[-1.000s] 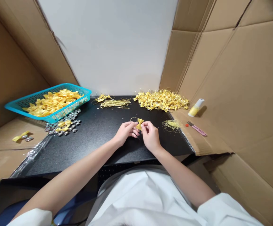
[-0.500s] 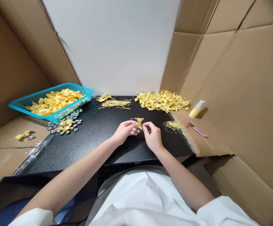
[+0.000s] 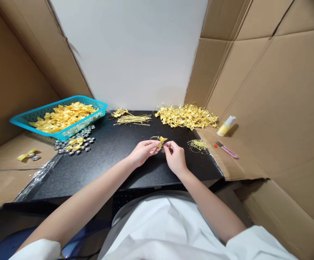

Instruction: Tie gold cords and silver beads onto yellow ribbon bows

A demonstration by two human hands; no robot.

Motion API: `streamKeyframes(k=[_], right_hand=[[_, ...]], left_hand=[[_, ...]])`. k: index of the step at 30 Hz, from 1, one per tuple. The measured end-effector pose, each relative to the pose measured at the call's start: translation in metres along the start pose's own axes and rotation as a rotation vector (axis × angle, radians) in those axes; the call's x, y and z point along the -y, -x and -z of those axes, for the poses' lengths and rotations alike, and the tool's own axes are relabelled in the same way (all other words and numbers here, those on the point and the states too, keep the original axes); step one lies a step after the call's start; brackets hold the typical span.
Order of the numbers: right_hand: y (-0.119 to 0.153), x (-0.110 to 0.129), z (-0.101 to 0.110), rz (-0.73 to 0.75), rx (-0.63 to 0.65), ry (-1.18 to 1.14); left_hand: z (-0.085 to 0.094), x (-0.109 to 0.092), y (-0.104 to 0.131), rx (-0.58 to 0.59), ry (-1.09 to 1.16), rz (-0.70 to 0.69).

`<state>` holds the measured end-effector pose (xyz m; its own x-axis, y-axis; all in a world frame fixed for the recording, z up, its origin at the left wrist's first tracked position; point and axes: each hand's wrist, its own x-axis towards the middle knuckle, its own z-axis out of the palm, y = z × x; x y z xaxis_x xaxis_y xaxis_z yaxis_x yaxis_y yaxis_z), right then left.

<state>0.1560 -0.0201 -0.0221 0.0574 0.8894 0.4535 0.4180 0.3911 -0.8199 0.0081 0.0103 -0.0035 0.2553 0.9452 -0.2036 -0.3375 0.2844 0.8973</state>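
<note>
Over the black table (image 3: 91,173) my left hand (image 3: 145,151) pinches a small yellow ribbon bow (image 3: 161,141), its fingers closed. A thin golden cord loop shows beside the bow, above my left fingertips. My right hand (image 3: 175,154) is just to the right of the bow, thumb and forefinger pressed together. What sits between those right fingertips is too small to make out; it may be a thread end. Beyond the hands lie a bundle of golden cords (image 3: 133,119) and a large heap of yellow bows with cord loops (image 3: 187,116).
At the left a blue basket (image 3: 16,120) holds many yellow bows. Silvery beads (image 3: 78,152) with a few bows lie before it. To the right are thread scraps (image 3: 199,144), pink-handled thread snips (image 3: 228,150) and a yellow thread spool (image 3: 224,128). Cardboard walls (image 3: 287,90) enclose the sides.
The bow has turned in my left fingers, so its wings now show at a different angle. My right fingertips have shifted slightly; the things on the table stay put.
</note>
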Motion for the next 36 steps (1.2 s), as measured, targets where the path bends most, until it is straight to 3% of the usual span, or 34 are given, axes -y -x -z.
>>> streamKeyframes(k=[20,26,36], right_hand=[[0.001,0.0,-0.003,-0.004,-0.01,-0.038],[0.001,-0.002,-0.003,0.023,-0.001,-0.008],[0.0,0.0,-0.003,0.05,0.023,-0.004]], left_hand=[[0.0,0.004,0.0,0.009,-0.052,-0.107],[0.0,0.004,-0.001,-0.008,-0.017,-0.084],[0.002,0.011,-0.005,0.015,-0.153,-0.138]])
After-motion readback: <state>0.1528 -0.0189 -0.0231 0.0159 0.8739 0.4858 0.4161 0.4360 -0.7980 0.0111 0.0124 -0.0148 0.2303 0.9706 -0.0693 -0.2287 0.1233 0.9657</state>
